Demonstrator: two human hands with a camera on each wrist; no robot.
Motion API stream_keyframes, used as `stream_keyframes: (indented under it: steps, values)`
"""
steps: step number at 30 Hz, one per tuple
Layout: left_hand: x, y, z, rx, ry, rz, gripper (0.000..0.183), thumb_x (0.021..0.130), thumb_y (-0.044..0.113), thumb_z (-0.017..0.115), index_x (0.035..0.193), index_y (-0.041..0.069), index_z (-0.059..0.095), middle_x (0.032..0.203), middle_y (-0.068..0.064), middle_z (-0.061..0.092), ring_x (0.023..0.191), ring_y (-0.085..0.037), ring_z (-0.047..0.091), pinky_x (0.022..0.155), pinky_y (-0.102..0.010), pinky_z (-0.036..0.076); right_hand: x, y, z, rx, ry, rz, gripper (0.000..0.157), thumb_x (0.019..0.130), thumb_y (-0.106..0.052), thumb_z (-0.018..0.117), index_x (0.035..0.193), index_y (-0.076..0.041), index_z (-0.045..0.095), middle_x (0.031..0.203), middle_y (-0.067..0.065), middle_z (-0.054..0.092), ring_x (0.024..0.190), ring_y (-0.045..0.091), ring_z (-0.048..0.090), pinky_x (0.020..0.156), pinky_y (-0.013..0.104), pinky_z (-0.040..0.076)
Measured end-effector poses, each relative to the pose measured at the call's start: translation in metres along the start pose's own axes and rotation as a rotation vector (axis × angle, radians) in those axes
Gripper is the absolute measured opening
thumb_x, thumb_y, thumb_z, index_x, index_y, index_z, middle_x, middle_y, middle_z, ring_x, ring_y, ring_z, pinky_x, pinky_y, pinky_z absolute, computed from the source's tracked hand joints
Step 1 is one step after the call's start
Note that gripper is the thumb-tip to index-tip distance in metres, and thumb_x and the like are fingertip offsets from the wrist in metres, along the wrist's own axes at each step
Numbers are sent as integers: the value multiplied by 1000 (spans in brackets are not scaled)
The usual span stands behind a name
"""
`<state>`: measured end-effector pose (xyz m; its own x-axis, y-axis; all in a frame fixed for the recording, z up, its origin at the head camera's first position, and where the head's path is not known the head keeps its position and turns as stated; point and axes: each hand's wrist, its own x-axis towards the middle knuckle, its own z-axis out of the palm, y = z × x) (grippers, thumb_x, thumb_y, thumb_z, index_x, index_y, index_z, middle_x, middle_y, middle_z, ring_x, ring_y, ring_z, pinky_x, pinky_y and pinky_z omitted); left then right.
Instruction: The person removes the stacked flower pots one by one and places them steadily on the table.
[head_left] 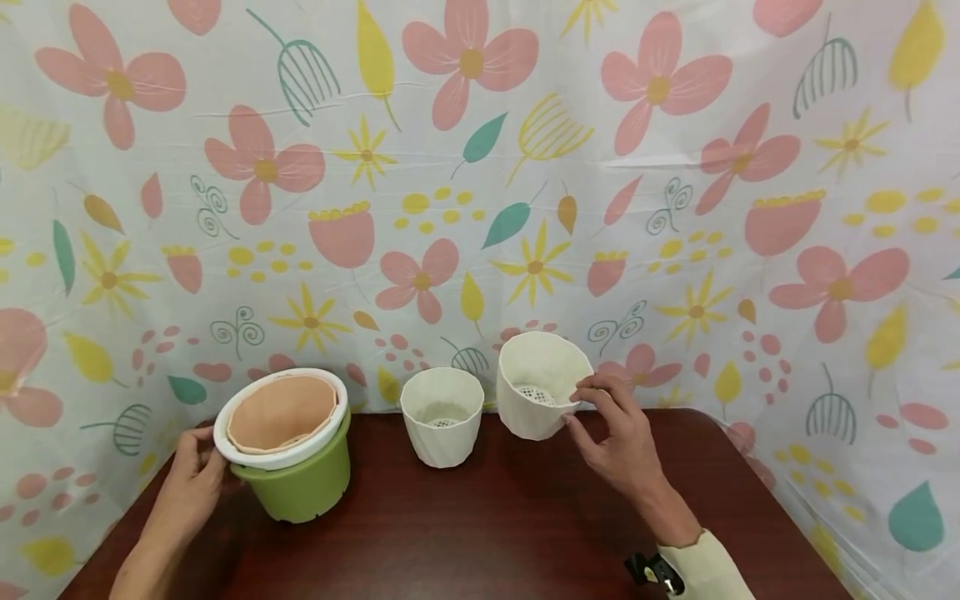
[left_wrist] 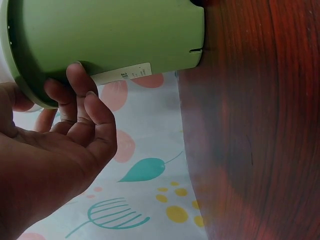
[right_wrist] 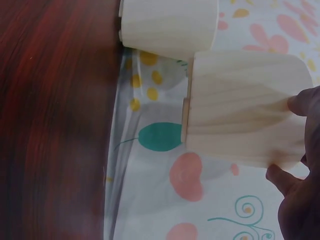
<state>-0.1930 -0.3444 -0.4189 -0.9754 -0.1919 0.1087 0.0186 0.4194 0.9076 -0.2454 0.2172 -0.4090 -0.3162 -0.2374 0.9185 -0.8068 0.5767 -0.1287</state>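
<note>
At the left of the head view stands a stack of flower pots: a green flower pot (head_left: 303, 483) outside, a white-rimmed pot (head_left: 281, 457) in it and a peach pot (head_left: 285, 408) innermost. My left hand (head_left: 193, 475) grips the stack at its left rim, fingers curled against the green side (left_wrist: 125, 35). With thumb and fingers my right hand (head_left: 621, 442) pinches the rim of a larger white flower pot (head_left: 525, 408). That pot hangs above the table's back edge, tilted, its perforated bottom showing inside. In the right wrist view its base (right_wrist: 185, 120) is off the table.
A smaller white flower pot (head_left: 442, 429) stands upright on the dark red wooden table (head_left: 465, 542), between the stack and the raised pot. Behind the table's back edge hangs a floral-printed sheet (head_left: 480, 208). A dark wristband (head_left: 654, 575) is around my right wrist.
</note>
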Motion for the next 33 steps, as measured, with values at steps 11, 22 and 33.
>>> stream_keyframes:
  steps: [11,22,33]
  values:
    - [0,-3,4,9,9,26,51,117,32,31,148,-6,19,131,-36,51,87,5,60,72,-28,61,-10,5,-2,-13,-40,56,35,77,0,86,109,-3,73,118,16,66,106,28,63,95,15,46]
    - [2,-3,3,5,27,44,49,117,33,32,146,-6,20,135,-36,48,86,6,59,69,-28,61,-16,12,3,-1,-80,70,33,80,0,86,109,-7,72,118,14,65,105,25,63,94,15,47]
    - [2,-4,3,-8,8,18,54,117,36,31,149,-5,16,139,-35,43,88,8,57,72,-30,61,-27,19,5,-12,-151,144,29,83,-2,87,106,-6,72,119,10,64,101,22,63,91,14,46]
